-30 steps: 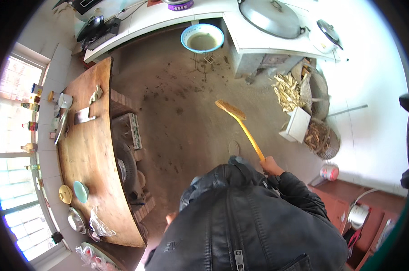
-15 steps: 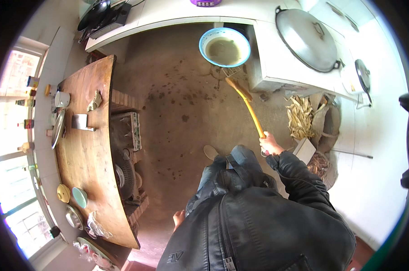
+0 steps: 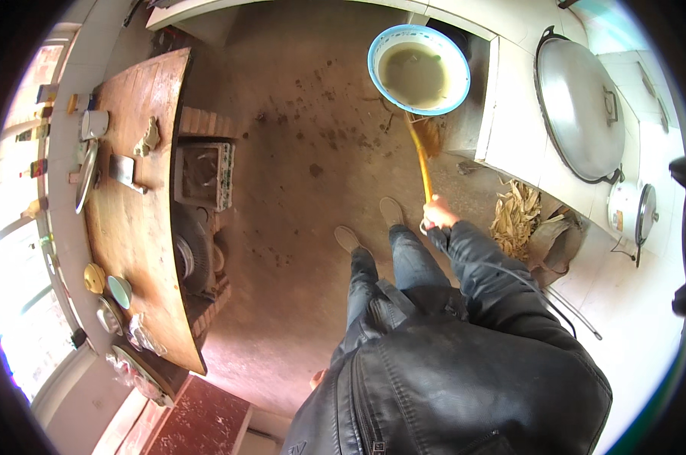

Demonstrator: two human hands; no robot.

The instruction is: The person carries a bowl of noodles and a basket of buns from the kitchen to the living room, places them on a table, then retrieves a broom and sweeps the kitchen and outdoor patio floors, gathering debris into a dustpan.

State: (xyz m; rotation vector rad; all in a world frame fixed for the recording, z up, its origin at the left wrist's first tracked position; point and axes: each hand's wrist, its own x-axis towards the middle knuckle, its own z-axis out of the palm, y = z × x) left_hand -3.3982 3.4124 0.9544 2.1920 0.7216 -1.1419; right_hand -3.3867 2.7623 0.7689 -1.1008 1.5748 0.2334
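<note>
My right hand is wrapped round the yellow handle of a broom. The handle points away from me, and its brown bristle end is low by the floor, just on the near side of a basin on a stand. That basin is white with a blue rim and holds murky liquid. Only a sliver of my left hand shows beside my jacket at hip level; its fingers are hidden.
On the left, a wooden table bears a cleaver, bowls and a white mug. A white-tiled counter with a big lidded pan stands on the right. Dry corn husks lie below it. Dark spots mark the floor.
The basin looks nearer, and both my shoes now show on the floor. The broom's bristle end has shifted right, close under the basin. My right hand still grips the handle.
</note>
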